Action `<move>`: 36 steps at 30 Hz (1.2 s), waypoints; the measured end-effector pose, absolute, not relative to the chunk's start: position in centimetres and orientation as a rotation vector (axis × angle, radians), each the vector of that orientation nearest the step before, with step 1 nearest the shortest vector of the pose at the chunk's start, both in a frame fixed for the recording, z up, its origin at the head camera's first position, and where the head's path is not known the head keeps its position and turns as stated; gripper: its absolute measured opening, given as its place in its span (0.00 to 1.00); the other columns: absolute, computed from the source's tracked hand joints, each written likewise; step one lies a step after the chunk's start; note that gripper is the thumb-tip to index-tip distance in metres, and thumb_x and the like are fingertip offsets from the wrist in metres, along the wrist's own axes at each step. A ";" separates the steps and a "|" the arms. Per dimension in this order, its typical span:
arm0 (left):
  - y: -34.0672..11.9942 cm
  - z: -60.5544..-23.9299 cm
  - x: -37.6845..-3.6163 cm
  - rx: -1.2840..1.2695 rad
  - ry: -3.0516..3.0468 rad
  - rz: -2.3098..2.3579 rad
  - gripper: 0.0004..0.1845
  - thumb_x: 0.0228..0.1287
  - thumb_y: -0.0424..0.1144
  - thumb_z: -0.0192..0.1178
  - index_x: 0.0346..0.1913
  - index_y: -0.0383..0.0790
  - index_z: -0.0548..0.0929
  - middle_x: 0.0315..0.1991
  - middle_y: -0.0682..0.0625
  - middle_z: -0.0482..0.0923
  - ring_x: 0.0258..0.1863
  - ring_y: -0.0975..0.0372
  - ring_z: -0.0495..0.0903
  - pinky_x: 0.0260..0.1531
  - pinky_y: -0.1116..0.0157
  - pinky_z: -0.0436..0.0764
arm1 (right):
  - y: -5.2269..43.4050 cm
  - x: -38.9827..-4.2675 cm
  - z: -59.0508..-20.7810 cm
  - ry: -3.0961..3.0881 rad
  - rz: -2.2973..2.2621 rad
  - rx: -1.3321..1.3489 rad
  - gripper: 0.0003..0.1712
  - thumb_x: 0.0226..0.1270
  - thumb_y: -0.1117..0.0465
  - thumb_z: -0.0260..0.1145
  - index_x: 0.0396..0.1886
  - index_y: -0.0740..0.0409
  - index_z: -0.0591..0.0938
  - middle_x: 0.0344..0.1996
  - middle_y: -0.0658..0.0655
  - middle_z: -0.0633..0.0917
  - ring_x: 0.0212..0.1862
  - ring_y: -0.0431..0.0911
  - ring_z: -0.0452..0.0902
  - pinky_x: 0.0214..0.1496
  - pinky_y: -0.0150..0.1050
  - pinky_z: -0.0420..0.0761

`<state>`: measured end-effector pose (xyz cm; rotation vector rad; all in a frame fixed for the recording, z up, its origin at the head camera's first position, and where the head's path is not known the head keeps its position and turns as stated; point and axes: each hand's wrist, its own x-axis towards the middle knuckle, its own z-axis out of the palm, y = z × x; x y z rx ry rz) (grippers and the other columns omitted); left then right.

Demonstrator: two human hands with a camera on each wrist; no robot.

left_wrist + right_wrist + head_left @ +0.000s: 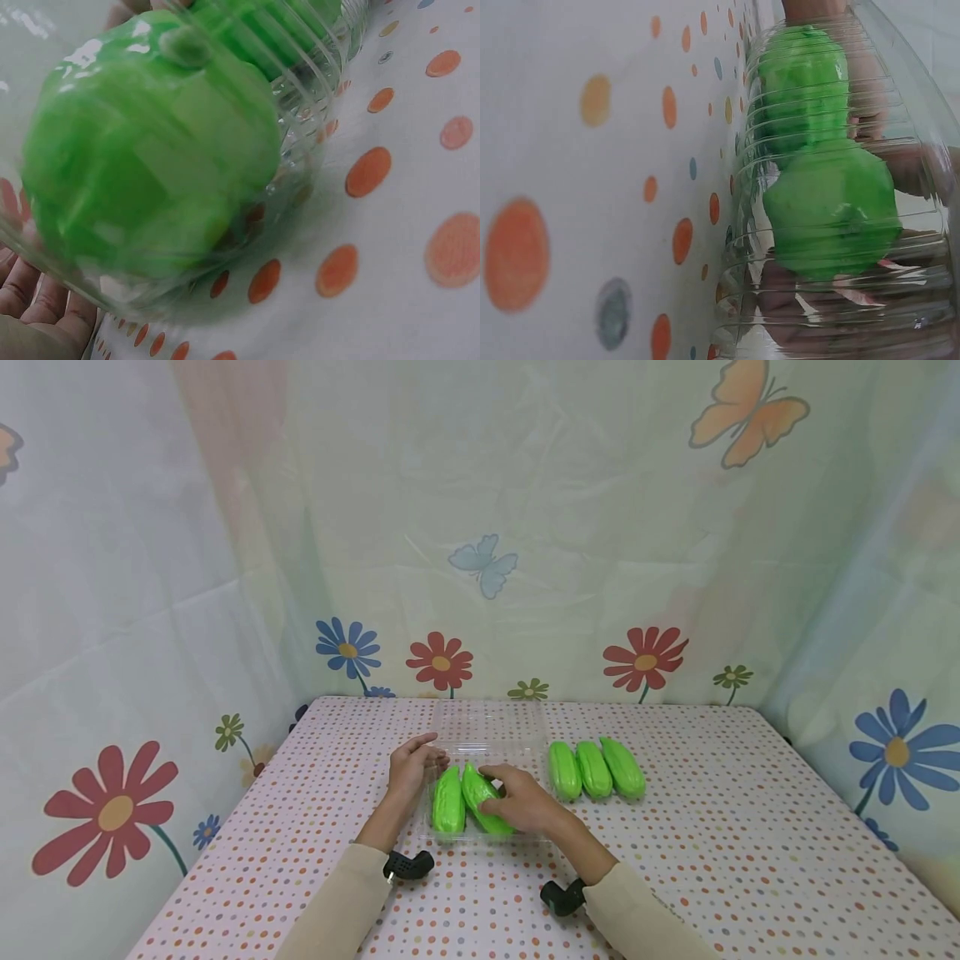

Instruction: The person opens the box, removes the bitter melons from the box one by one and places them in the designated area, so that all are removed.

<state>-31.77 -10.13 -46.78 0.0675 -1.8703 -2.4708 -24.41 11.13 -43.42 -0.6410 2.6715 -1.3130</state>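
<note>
A clear plastic box (525, 839) with its lid folded back sits on the table in front of me. Two shiny, bright green vegetables shaped like bitter melons lie side by side in it, a left one (448, 806) and a right one (480, 793). My right hand (521, 800) reaches into the box and grips the right bitter melon between thumb and fingers. Beside the box's left wall is my left hand (411, 767), its fingers extended. The left wrist view shows the left bitter melon (150, 150) through the box wall, with left-hand fingers (49, 304) outside it.
Three more green bitter melons (595, 770) lie in a row to the right of the box. The raised clear lid (487, 722) extends toward the back edge. A dotted cloth (712, 843) covers the table, and flowered curtains (562, 568) enclose it.
</note>
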 end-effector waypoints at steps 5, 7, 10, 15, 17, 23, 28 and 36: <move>-10.1 -46.6 -31.7 0.068 -1.862 -2.474 0.24 0.66 0.27 0.54 0.65 0.27 0.76 0.40 0.34 0.85 0.37 0.53 0.88 0.48 0.54 0.87 | 11.1 -24.5 -43.3 2.692 -1.331 -0.622 0.37 0.62 0.60 0.70 0.70 0.68 0.73 0.62 0.63 0.78 0.53 0.54 0.78 0.54 0.51 0.82; -10.1 -46.6 -31.7 0.067 -1.860 -2.472 0.23 0.66 0.27 0.54 0.64 0.26 0.76 0.38 0.36 0.85 0.36 0.54 0.88 0.46 0.55 0.88 | 11.1 -24.4 -43.2 2.709 -1.341 -0.595 0.37 0.60 0.60 0.70 0.69 0.67 0.74 0.61 0.63 0.79 0.53 0.53 0.78 0.55 0.52 0.81; -10.1 -46.8 -31.7 0.071 -1.860 -2.465 0.23 0.66 0.27 0.54 0.63 0.26 0.77 0.36 0.38 0.85 0.34 0.55 0.88 0.42 0.58 0.88 | 11.0 -24.3 -43.1 2.745 -1.353 -0.557 0.37 0.58 0.59 0.70 0.68 0.67 0.75 0.60 0.63 0.79 0.53 0.53 0.77 0.57 0.53 0.81; -10.1 -46.9 -31.8 0.088 -1.874 -2.457 0.23 0.65 0.27 0.54 0.64 0.27 0.77 0.34 0.42 0.85 0.34 0.56 0.87 0.41 0.61 0.88 | 11.0 -24.3 -43.0 2.802 -1.386 -0.471 0.37 0.56 0.58 0.70 0.68 0.65 0.77 0.58 0.63 0.79 0.51 0.52 0.76 0.53 0.51 0.81; -10.1 -46.8 -31.9 0.091 -1.882 -2.452 0.24 0.65 0.27 0.54 0.64 0.27 0.76 0.34 0.43 0.85 0.34 0.56 0.87 0.41 0.61 0.88 | 11.0 -24.4 -43.0 2.811 -1.420 -0.429 0.36 0.56 0.59 0.69 0.67 0.64 0.77 0.57 0.62 0.79 0.49 0.51 0.76 0.51 0.48 0.81; -10.0 -46.7 -31.8 0.092 -1.879 -2.451 0.24 0.64 0.27 0.54 0.64 0.26 0.76 0.33 0.43 0.84 0.34 0.56 0.87 0.41 0.61 0.88 | 11.0 -24.6 -42.9 2.821 -1.511 -0.368 0.34 0.58 0.60 0.67 0.67 0.64 0.78 0.55 0.61 0.79 0.48 0.50 0.76 0.49 0.45 0.81; -10.0 -46.7 -31.9 0.095 -1.867 -2.460 0.24 0.64 0.26 0.54 0.64 0.25 0.76 0.33 0.43 0.84 0.33 0.56 0.87 0.42 0.60 0.88 | 11.0 -24.6 -42.8 2.838 -1.560 -0.349 0.34 0.57 0.61 0.65 0.66 0.63 0.78 0.56 0.61 0.79 0.49 0.51 0.76 0.50 0.45 0.80; -10.2 -46.7 -32.0 0.078 -1.870 -2.474 0.24 0.65 0.27 0.54 0.65 0.26 0.75 0.35 0.41 0.85 0.38 0.51 0.88 0.49 0.54 0.87 | 11.0 -24.4 -42.5 2.862 -1.659 -0.285 0.35 0.58 0.61 0.62 0.68 0.61 0.77 0.59 0.62 0.78 0.56 0.55 0.75 0.59 0.55 0.79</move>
